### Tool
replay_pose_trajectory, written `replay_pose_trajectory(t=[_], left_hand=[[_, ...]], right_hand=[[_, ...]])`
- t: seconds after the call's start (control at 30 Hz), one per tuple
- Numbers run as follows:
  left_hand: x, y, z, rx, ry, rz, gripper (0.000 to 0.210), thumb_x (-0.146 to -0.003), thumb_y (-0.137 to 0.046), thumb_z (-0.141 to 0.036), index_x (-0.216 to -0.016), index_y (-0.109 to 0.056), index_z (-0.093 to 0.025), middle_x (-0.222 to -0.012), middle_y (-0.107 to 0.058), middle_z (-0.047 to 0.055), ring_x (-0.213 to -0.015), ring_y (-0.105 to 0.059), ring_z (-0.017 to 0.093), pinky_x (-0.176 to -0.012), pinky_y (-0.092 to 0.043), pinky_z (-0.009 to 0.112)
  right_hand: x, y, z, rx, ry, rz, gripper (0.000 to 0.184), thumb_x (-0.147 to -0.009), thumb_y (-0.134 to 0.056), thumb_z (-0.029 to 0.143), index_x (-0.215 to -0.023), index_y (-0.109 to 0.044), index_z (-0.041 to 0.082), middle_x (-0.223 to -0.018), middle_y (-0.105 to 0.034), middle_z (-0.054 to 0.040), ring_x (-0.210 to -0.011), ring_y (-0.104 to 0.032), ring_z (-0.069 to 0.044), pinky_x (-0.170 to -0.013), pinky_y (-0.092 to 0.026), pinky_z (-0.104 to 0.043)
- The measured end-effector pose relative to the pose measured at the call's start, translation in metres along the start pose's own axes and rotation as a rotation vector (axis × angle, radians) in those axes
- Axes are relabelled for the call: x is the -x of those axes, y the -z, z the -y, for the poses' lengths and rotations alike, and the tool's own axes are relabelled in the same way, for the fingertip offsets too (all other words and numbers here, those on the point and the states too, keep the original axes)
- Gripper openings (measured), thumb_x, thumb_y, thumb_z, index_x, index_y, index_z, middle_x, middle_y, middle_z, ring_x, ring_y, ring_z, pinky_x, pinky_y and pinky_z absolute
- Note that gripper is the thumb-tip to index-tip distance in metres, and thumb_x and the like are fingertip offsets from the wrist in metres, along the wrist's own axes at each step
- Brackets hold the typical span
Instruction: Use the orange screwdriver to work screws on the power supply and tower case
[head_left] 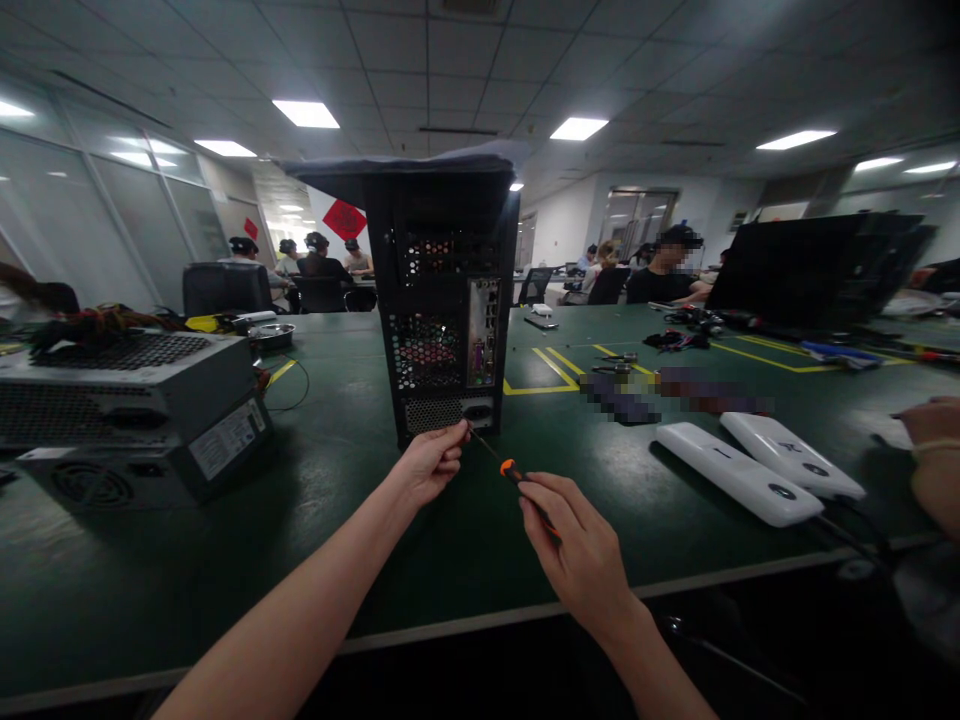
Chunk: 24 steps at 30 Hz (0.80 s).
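Observation:
A black computer tower case [450, 300] stands upright on the green table with its back panel towards me. At its foot, a power supply [442, 412] shows through the vented opening. My right hand [577, 540] grips the orange and black handle of a screwdriver [514, 472], whose thin shaft slants up to the left. My left hand [433, 465] is pinched closed at the screwdriver's tip, by the lower edge of the case. Whatever lies between those fingertips is too small to make out.
Two loose power supplies [135, 400] are stacked at the left, near a metal bowl [274, 336]. Two white power banks [739, 472] lie right, with cables. Beyond are a dark monitor [802, 270] and loose tools. Another person's hand [934, 430] is at the right edge.

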<state>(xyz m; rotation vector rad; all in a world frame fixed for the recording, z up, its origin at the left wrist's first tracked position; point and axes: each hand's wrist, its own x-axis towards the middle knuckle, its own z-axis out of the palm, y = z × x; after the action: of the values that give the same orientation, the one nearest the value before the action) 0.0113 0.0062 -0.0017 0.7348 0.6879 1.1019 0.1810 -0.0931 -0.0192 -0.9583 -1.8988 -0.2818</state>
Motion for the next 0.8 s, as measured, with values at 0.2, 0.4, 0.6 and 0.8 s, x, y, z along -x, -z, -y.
replay_pose_trajectory(t=[0.2,0.4,0.6,0.8], left_hand=[[-0.007,0.001,0.005,-0.020,-0.013,-0.073,0.009,-0.069,-0.059,-0.014,-0.071,-0.054,-0.007,-0.062,-0.045,-0.001,-0.039,-0.030,-0.003,-0.029,-0.017,0.007],[-0.026,0.004,0.008,-0.104,-0.032,-0.157,0.010,-0.067,-0.060,-0.015,-0.068,-0.054,-0.007,-0.058,-0.044,-0.002,-0.038,-0.031,-0.002,-0.030,-0.017,0.008],[-0.032,0.007,0.009,-0.191,-0.052,-0.121,0.019,-0.066,-0.061,-0.025,-0.067,-0.055,-0.008,-0.066,-0.050,0.001,-0.041,-0.034,-0.002,-0.030,-0.019,0.009],[-0.028,0.010,0.011,-0.287,-0.046,-0.068,0.014,-0.067,-0.056,-0.009,-0.081,-0.057,-0.009,-0.075,-0.054,0.003,-0.045,-0.040,0.000,-0.034,-0.027,0.011]], right_hand=[[0.000,-0.006,0.004,0.149,0.017,0.106,0.023,-0.081,-0.039,0.012,-0.099,-0.052,0.017,-0.098,-0.051,-0.0116,-0.089,-0.052,-0.019,-0.073,-0.047,-0.034],[-0.014,-0.005,0.003,0.178,0.036,0.372,0.032,-0.077,-0.036,0.008,-0.108,-0.046,0.013,-0.114,-0.041,-0.0145,-0.096,-0.049,-0.020,-0.078,-0.047,-0.034],[-0.033,0.003,-0.010,0.289,0.306,0.391,0.027,-0.079,-0.036,0.010,-0.102,-0.050,0.008,-0.107,-0.049,-0.0146,-0.093,-0.051,-0.019,-0.075,-0.047,-0.029],[-0.036,-0.004,-0.022,0.298,0.360,0.365,0.024,-0.079,-0.038,0.014,-0.097,-0.052,0.009,-0.103,-0.051,-0.0138,-0.087,-0.053,-0.018,-0.072,-0.047,-0.030]])
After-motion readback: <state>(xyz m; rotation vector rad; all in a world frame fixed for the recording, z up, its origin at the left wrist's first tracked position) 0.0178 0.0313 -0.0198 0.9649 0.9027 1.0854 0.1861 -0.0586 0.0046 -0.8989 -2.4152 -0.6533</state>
